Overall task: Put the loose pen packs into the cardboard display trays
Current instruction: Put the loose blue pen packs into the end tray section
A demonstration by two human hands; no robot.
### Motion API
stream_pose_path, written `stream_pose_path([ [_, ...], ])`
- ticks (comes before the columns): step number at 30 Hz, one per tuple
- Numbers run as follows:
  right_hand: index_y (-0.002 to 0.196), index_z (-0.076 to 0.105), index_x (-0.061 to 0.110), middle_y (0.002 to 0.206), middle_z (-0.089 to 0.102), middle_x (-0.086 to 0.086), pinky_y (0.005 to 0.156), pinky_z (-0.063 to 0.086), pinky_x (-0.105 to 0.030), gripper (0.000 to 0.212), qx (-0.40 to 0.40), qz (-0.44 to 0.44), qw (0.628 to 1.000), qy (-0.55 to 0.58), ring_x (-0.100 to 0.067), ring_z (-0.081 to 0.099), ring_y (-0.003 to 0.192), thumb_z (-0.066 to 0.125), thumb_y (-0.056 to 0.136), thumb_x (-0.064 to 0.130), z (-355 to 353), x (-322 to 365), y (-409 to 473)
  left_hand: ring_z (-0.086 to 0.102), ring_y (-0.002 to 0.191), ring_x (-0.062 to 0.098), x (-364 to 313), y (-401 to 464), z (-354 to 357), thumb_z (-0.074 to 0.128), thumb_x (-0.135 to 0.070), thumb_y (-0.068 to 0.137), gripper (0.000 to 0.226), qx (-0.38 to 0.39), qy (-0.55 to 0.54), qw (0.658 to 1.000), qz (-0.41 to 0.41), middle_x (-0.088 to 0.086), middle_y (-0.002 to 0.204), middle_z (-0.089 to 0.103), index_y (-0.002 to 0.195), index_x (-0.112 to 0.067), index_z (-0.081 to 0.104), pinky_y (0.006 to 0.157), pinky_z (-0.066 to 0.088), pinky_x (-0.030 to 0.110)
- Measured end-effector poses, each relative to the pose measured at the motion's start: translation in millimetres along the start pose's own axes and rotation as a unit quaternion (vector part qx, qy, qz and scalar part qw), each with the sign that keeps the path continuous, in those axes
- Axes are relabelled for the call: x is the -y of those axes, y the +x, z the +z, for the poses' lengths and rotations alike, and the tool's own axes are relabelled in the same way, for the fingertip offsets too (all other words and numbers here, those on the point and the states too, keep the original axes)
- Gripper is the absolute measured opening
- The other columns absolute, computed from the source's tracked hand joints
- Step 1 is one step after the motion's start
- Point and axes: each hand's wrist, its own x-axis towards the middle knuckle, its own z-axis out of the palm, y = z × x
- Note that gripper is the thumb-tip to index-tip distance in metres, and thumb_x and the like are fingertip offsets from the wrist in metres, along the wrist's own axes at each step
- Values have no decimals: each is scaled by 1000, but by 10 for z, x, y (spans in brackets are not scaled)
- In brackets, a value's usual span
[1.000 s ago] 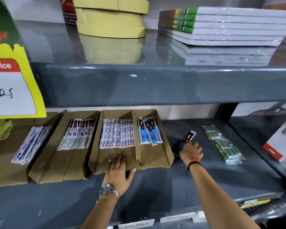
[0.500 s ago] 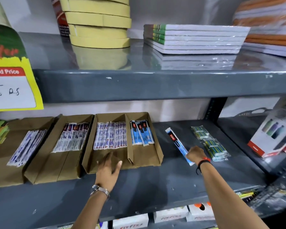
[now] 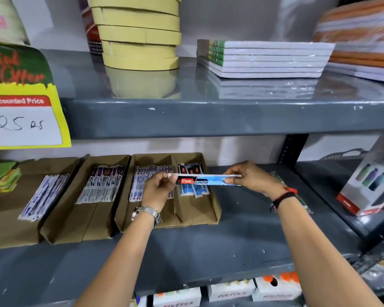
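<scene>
A long blue pen pack with a red and black label is held level above the right-hand cardboard display tray. My left hand pinches its left end and my right hand pinches its right end. That tray has two compartments: the left holds white and blue packs, the right holds several blue packs like the one I hold. Two more cardboard trays with pen packs stand to the left. Green packs lie mostly hidden behind my right wrist.
The grey metal shelf carries the trays. Above, a second shelf holds yellow tape rolls and wrapped notebooks. A yellow price sign hangs at left. A white box stands at right. Coloured paper lies far left.
My right hand lifted the blue pack off the shelf and carried it left. My left hand left the tray's front edge and took the pack's left end. The camera moved closer.
</scene>
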Motion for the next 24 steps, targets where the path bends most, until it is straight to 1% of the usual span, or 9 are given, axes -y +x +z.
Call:
stream_pose_path([
  [4,109,67,-2,98,67,-2,91,45,-26,23,2,4,1000,29,-12,58,90,58,88,-2,29,-118,30,57,59,8,58,24,-56,61,-5,81,33,-14,-19,1000,-19,-4,64,57,55,-23,51,66,45,21],
  [7,97,66,3,76,63,5,66,45,-1,17,-12,14,998,58,0,57,68,57,87,-7,96,-147,44,60,62,8,60,27,-59,60,-14,83,26,-8,-5,1000,-24,-2,68,61,61,-25,54,67,44,26],
  [9,79,61,16,71,58,6,48,41,2,27,-73,40,989,121,4,55,61,54,87,-9,204,-149,99,60,77,18,161,5,-69,53,-25,88,12,-30,36,999,-23,7,83,65,77,-21,60,74,41,28],
  [11,81,64,12,72,58,4,42,40,-1,26,-157,77,967,187,-1,52,61,52,88,-10,366,-171,190,58,99,29,363,-56,-108,45,-33,91,26,-44,107,993,-39,13,109,63,106,-15,57,83,40,32],
  [15,105,66,-4,97,68,-12,56,49,-17,21,-186,130,944,240,-8,57,67,55,87,-7,823,-147,436,45,120,39,855,-248,-206,25,-49,91,58,90,363,923,-89,20,138,42,139,-18,15,97,44,47],
  [18,104,70,1,110,70,-19,85,56,-40,22,-186,162,946,209,-22,64,88,57,85,-2,1184,-102,634,17,138,32,1096,-351,-264,-9,-77,68,99,127,406,904,-49,15,150,21,139,-12,11,114,18,43],
  [19,104,70,1,112,70,-21,91,53,-41,23,-189,169,949,189,-25,65,93,57,85,0,1275,-85,689,12,140,29,1151,-366,-269,-19,-81,56,114,139,415,899,-34,14,151,17,139,-10,13,116,10,41],
  [22,106,70,6,117,68,-17,94,48,-31,25,-181,193,958,110,-28,62,112,55,86,8,1428,-44,813,9,141,26,1216,-362,-254,-3,-79,67,102,146,431,891,-2,12,152,15,139,-10,13,118,4,41],
  [24,92,71,9,111,66,-20,88,47,-30,19,-160,195,966,61,-31,59,116,53,87,12,1455,-25,869,10,141,26,1204,-345,-244,-14,-83,56,114,137,433,891,-4,12,152,17,138,-10,14,117,4,40],
])
